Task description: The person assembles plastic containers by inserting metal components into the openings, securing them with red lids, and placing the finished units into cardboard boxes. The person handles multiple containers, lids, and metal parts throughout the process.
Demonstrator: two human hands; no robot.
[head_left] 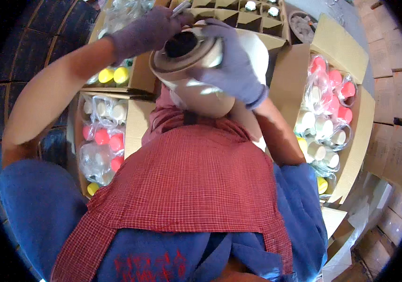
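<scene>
Head view: farthest left, a carton (137,124) holds film-wrapped bottles (101,136); loose film stands proud at its edge, so a dragging sleeve might snag there.

Next, your gloved left hand (156,30) – fingers curled round a slim silver tool (180,8), its working end too blurred to identify. If that end is sharp, a slip could carry it toward your other hand, since both work close together.

Centre: the tan roll (177,68), dark-cored, sits in front of your red checked apron (191,178), between both hands. What bears its weight is hidden; if it is mainly your grip, slick glove fabric could let it turn or drop.

Your right hand (234,66) is clamped across the roll – thumb on the near face, fingers over the top. Should that hold loosen, the roll would probably tip.

Farthest right, an open carton (288,77) stands near your forearm; a wide elbow swing might knock its capped bottles (324,127).
</scene>
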